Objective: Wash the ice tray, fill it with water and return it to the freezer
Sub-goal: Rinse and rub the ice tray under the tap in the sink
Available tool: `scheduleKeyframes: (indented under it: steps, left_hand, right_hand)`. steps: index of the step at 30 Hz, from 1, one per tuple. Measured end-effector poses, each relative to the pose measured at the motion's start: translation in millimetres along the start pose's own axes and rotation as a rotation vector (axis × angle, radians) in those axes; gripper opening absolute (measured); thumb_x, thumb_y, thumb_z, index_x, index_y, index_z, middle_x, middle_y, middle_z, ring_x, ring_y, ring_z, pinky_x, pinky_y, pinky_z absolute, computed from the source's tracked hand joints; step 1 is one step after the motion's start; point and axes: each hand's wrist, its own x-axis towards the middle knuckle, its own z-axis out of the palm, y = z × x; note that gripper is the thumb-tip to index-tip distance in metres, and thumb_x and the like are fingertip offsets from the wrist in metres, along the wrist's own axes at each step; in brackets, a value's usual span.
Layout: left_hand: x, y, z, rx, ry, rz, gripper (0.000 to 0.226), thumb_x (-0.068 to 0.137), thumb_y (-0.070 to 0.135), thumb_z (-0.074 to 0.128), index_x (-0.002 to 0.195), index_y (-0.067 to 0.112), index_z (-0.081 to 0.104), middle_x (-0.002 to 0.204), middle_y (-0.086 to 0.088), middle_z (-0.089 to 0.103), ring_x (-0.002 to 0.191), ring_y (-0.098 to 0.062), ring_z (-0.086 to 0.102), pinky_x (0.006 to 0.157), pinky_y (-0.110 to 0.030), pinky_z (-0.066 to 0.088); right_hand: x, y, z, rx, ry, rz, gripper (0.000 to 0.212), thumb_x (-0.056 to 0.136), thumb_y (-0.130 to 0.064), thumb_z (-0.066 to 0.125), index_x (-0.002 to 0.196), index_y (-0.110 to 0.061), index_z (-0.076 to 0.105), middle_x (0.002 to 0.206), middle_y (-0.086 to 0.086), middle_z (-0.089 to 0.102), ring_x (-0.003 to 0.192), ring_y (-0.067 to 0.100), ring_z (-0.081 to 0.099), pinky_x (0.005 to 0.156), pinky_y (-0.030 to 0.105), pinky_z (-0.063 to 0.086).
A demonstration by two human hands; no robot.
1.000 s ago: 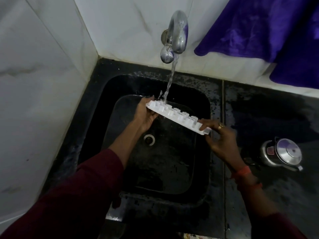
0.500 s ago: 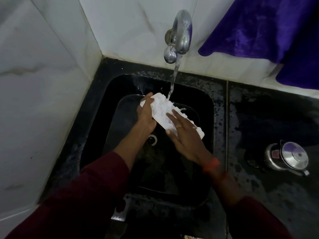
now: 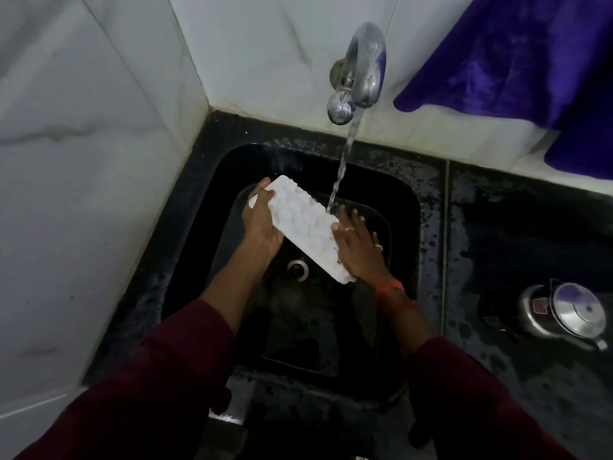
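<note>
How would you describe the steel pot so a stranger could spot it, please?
Start at the black sink, below the running tap. On the dark wet counter to its right stands the steel pot. It is the only shiny, lidded thing there, with a red label.

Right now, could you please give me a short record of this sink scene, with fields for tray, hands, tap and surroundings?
Tray: white plastic ice tray, tilted over the black sink
Left hand: grips the tray's far end
Right hand: flat against its right edge, under the water stream
Tap: chrome wall tap, running
Counter: steel lidded pot, right of the sink
Wall: purple cloth hanging, upper right
</note>
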Motion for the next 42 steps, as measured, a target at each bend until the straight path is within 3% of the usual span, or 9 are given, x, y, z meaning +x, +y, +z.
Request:
scheduleKeyframes:
  steps: [4,7,12,16,19,22,27,35,42]
  left_hand:
    - [6.9,6.2,-11.2,-0.051,-0.009,0.022,0.023,0.091,0.011,0.065,0.112,0.019,0.069,0.105,-0.01,0.075,0.089,-0.025,0.074,0.079,-0.041,0.059]
    - [8.3,11.0,-17.6,-0.063,-0.003,0.042,0.024,0.092,0.008,0.062,0.11,0.021,0.068,0.104,-0.009,0.074,0.092,-0.026,0.073,0.081,-0.044,0.06]
    - [6.3,16.4,-21.7,-0.044,0.019,0.048,0.025,0.092,0.007,0.06,0.11,0.021,0.068,0.106,-0.009,0.074,0.094,-0.026,0.073,0.086,-0.045,0.06]
    - [5.0,15.6,-22.3,-0.048,0.031,0.045,0.022,0.09,0.007,0.064,0.105,0.021,0.071,0.107,-0.011,0.074,0.097,-0.028,0.072,0.08,-0.04,0.06]
    - [-0.8,15.1,-20.4,-0.048,0.012,0.047,0.023,0.091,0.004,0.062,0.105,0.02,0.07,0.106,-0.01,0.074,0.095,-0.026,0.073,0.081,-0.039,0.06]
    - [-3.7,12.7,-20.8,-0.041,0.011,0.04,0.02,0.091,0.004,0.062,0.1,0.02,0.071,0.103,-0.009,0.074,0.096,-0.027,0.072,0.088,-0.043,0.059]
    - [-10.2,8.8,-21.1,-0.025,0.017,0.04,0.019,0.094,0.004,0.057,0.096,0.018,0.069,0.101,-0.009,0.073,0.099,-0.028,0.07,0.093,-0.045,0.056]
    - [-15.9,7.1,-21.9,0.014,0.01,0.038,0.016,0.096,0.009,0.056,0.099,0.021,0.066,0.097,-0.004,0.072,0.09,-0.021,0.07,0.091,-0.044,0.056]
    - [-13.2,3.6,-23.9,0.004,0.059,0.02,0.018,0.091,0.01,0.062,0.104,0.021,0.068,0.112,-0.01,0.072,0.106,-0.03,0.07,0.096,-0.05,0.055]
  right_hand:
    - [-4.5,16.7,-2.7,-0.029,-0.042,0.062,0.056,0.109,-0.039,0.028,0.159,-0.018,0.017,0.167,0.009,0.011,0.154,0.027,0.01,0.123,0.05,0.013]
    - [5.8,5.3,-6.9,0.145,0.118,0.108,0.048,0.105,-0.03,0.044,0.146,-0.006,0.043,0.144,0.02,0.052,0.134,0.036,0.048,0.108,0.038,0.038]
    - [21.6,-45.5,-24.9,0.311,0.296,-0.029,0.027,0.093,-0.009,0.062,0.117,-0.013,0.074,0.106,0.009,0.076,0.1,0.018,0.071,0.094,0.016,0.047]
    - [28.4,-68.6,-40.1,0.343,0.299,-0.026,0.023,0.084,-0.039,0.069,0.097,-0.022,0.079,0.09,0.005,0.077,0.087,0.021,0.073,0.087,0.041,0.059]
    - [36.3,-74.8,-71.8,0.17,0.357,0.032,0.025,0.091,-0.028,0.063,0.114,-0.023,0.071,0.111,0.003,0.073,0.108,0.023,0.067,0.096,0.033,0.052]
    - [48.6,-78.6,-103.1,0.467,0.459,-0.082,0.028,0.092,-0.014,0.059,0.12,-0.012,0.065,0.107,0.0,0.072,0.097,0.013,0.068,0.09,0.021,0.054]
    - [78.3,-101.1,-122.1,0.9,0.267,-0.022,0.063,0.082,-0.047,0.067,0.127,-0.005,0.059,0.089,0.004,0.07,0.075,0.014,0.07,0.066,0.03,0.057]
    - [100.9,-130.3,-117.2,1.175,0.248,0.116,0.025,0.091,-0.024,0.06,0.069,-0.012,0.055,0.054,-0.001,0.054,0.039,0.007,0.05,0.041,0.02,0.041]
    - [86.7,-122.3,-117.1,1.323,0.16,0.009,0.024,0.102,-0.028,0.054,0.088,-0.01,0.061,0.083,0.006,0.065,0.076,0.015,0.064,0.069,0.024,0.05]
